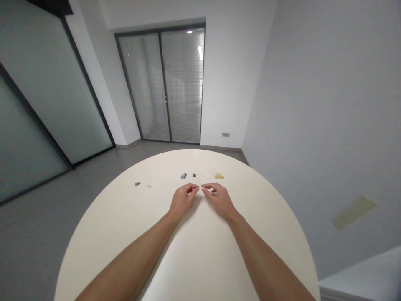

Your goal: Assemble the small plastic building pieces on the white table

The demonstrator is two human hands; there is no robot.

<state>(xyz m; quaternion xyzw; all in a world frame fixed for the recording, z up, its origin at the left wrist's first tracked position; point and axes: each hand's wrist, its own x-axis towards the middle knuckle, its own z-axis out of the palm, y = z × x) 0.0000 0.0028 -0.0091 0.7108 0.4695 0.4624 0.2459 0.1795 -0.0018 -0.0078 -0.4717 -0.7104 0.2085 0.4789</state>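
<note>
Over the middle of the white round table (194, 259), my left hand (183, 198) and my right hand (219, 198) face each other with fingertips pinched, a narrow gap between them. A tiny pale piece seems to be at the fingertips, too small to make out. Just beyond the hands lie a grey pile (184, 175), a small dark piece (194, 175), some white pieces (205, 176) and a yellow pile (219, 176). Farther left are a dark grey piece (137, 184) and a small yellowish piece (148, 186).
The table's rounded far edge lies beyond the piles. Behind it stand a glass door (181, 83) and a white wall with a socket (225, 134). Frosted panels (56, 83) are at the left. A tape strip (354, 212) is on the right wall.
</note>
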